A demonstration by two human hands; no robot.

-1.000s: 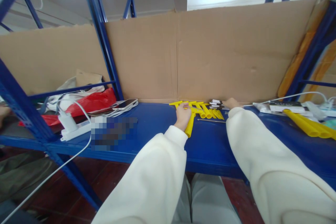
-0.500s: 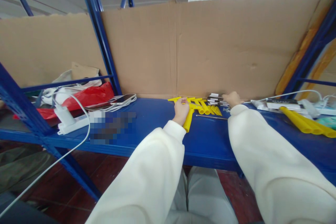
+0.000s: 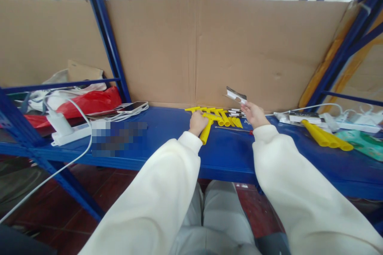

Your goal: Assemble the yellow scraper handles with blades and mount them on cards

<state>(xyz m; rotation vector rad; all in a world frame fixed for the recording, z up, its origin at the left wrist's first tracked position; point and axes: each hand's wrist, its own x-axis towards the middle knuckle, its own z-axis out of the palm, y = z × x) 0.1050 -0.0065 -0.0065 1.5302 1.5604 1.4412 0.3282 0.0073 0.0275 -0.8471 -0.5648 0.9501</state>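
My left hand point(image 3: 197, 123) is closed around a yellow T-shaped plastic handle point(image 3: 206, 134), whose round tube end points down toward the shelf's front edge. My right hand point(image 3: 254, 115) pinches a small flat black-and-white packet point(image 3: 236, 95) by its end, raised above the shelf in front of the cardboard. Behind my left hand lies a row of more yellow T-shaped handles point(image 3: 224, 118). Several similar packets point(image 3: 233, 112) lie at the back, partly hidden by the handles. A thin metal rod with a red end point(image 3: 233, 128) lies in front of my right hand.
The blue shelf point(image 3: 167, 135) is backed by a cardboard sheet point(image 3: 155, 55). To the left are a phone point(image 3: 133, 107), a white power strip point(image 3: 72, 133) and a red bag point(image 3: 92, 101). Yellow tubes point(image 3: 326, 137) and a green package point(image 3: 363, 141) lie at the right.
My right hand has lifted a black-and-white packet from the back of the shelf and brought it up and left. My left hand keeps its hold on the yellow handle. The view has shifted slightly.
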